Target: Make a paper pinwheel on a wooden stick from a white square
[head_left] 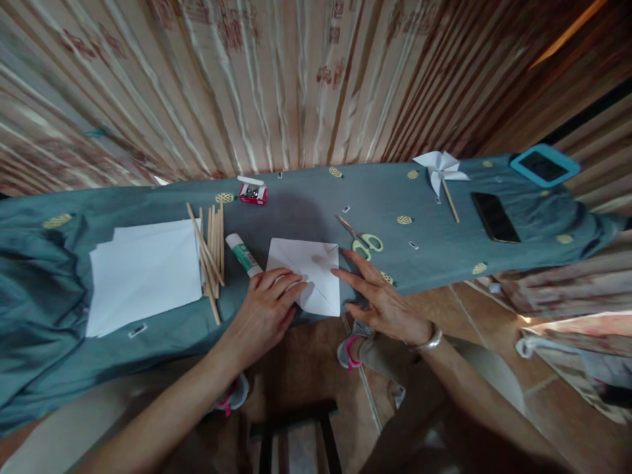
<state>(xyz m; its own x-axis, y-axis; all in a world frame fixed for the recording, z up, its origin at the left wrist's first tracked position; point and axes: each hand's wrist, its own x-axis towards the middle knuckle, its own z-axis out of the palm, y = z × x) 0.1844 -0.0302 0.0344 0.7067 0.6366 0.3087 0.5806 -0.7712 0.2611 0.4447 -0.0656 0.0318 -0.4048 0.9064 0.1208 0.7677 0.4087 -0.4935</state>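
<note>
A square of white paper (320,283) with diagonal creases lies in front of me near the table's front edge. My left hand (269,306) rests on its lower left part, fingers stretched out close together and covering that corner. At the right edge of the sheet is my right hand (378,296), open with fingers spread, one fingertip on the paper. A glue stick (243,253) with a white cap and green label lies just beyond my left hand, its near end partly hidden. Scissors (363,242) with light green handles lie beyond my right hand.
Wooden sticks (211,247) lie beside a stack of white paper (148,276) on the left. An open red-and-white box (253,192) holds small metal pieces. At the right are a paper pinwheel (441,172), a dark phone (495,217) and a blue-framed device (544,164). Curtains hang behind the table.
</note>
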